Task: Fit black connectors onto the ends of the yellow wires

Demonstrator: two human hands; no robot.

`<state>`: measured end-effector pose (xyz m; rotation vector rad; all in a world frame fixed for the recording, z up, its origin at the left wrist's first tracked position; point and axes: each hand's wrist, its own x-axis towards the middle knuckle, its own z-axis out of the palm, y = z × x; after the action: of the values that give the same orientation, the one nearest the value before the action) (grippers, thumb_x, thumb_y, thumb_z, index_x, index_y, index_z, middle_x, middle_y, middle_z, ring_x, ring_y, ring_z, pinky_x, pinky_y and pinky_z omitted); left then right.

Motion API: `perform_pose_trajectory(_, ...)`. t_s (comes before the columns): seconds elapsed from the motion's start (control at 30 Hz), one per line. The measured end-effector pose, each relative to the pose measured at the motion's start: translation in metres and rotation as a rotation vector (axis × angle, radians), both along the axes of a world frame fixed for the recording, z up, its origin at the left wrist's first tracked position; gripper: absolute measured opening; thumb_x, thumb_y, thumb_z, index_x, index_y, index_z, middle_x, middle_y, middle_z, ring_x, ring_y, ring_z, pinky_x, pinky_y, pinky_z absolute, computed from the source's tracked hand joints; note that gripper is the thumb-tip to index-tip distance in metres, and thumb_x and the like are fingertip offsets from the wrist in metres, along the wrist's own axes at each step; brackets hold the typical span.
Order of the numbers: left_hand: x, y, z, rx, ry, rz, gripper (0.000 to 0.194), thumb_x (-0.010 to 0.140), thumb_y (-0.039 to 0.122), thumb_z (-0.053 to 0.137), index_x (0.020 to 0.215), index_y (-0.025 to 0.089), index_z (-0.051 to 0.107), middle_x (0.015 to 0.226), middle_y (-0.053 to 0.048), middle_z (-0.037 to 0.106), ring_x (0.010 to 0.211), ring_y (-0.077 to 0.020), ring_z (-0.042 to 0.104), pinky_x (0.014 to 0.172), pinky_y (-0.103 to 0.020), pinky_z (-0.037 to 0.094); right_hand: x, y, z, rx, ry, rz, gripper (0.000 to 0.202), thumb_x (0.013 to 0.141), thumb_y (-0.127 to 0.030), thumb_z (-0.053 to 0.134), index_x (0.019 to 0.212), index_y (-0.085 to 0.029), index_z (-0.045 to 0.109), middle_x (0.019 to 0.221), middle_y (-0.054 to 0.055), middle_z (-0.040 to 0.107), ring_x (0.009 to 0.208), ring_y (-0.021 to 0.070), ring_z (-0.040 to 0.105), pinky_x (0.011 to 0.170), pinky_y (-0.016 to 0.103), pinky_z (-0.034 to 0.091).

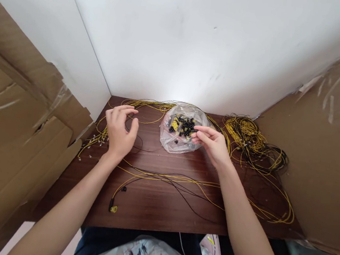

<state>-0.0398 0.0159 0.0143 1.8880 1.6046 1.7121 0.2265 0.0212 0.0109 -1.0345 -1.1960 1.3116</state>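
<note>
A clear plastic bag [168, 142] lies open on the table, with small black parts [188, 125] and yellow pieces [175, 124] inside. My right hand [210, 141] is at the bag's right side, its thumb and fingertips pinched together; what they hold is too small to make out. Over the left part of the table, my left hand [121, 131] is raised with thumb and fingers apart, near thin wires. Yellow and black wires [163, 177] run across the table in front of the bag. One ends in a black sleeve with a yellow cap [113, 208] near the front edge.
A tangled wire bundle [244, 133] lies at the back right. More wire ends [98, 137] lie at the left. Cardboard panels [10, 123] [320, 151] flank the brown table [145, 216], and a white wall [184, 41] stands behind. A small black piece [124, 188] lies near the front.
</note>
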Motion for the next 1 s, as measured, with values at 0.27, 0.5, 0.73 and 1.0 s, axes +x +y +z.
perform_pose_trajectory(0.27,0.019,-0.012,-0.002,0.121,0.466,-0.092,0.058,0.081,0.024,0.056,0.135,0.024,0.036,0.142,-0.012,0.036,0.124,-0.0298,0.034,0.101,-0.046,0.026,-0.044,-0.016,-0.009,0.009,0.008,0.140,0.031,0.072,-0.038,0.069,0.094,-0.018,0.065,0.078,0.004,0.070,0.063,0.0111,0.062,0.065,0.025,0.049)
perform_pose_trajectory(0.5,0.013,-0.011,0.000,0.155,0.336,-0.021,0.052,0.079,0.030,0.059,0.129,0.026,0.043,0.140,-0.011,0.037,0.123,-0.0306,0.036,0.100,-0.047,0.025,-0.048,-0.016,-0.013,-0.023,0.036,0.095,0.030,0.068,-0.039,0.072,0.089,-0.018,0.065,0.075,0.002,0.069,0.066,0.0122,0.062,0.065,0.025,0.049)
perform_pose_trajectory(0.73,0.026,-0.018,-0.006,0.098,0.397,-0.350,0.023,0.081,0.019,0.056,0.102,0.027,0.063,0.102,-0.006,0.065,0.097,-0.0239,0.051,0.085,-0.039,0.035,-0.055,-0.021,-0.012,0.004,-0.039,0.088,0.024,0.067,-0.037,0.072,0.084,-0.020,0.068,0.070,-0.001,0.062,0.053,0.0077,0.046,0.050,0.021,0.038)
perform_pose_trajectory(1.0,0.033,-0.018,-0.015,-0.026,0.223,-0.555,0.018,0.083,0.020,0.055,0.098,0.023,0.066,0.089,-0.007,0.065,0.084,-0.0206,0.054,0.077,-0.034,0.041,-0.060,-0.024,-0.017,-0.019,0.036,0.196,0.024,0.062,-0.032,0.076,0.081,-0.020,0.067,0.071,-0.001,0.063,0.060,0.0096,0.051,0.055,0.023,0.043)
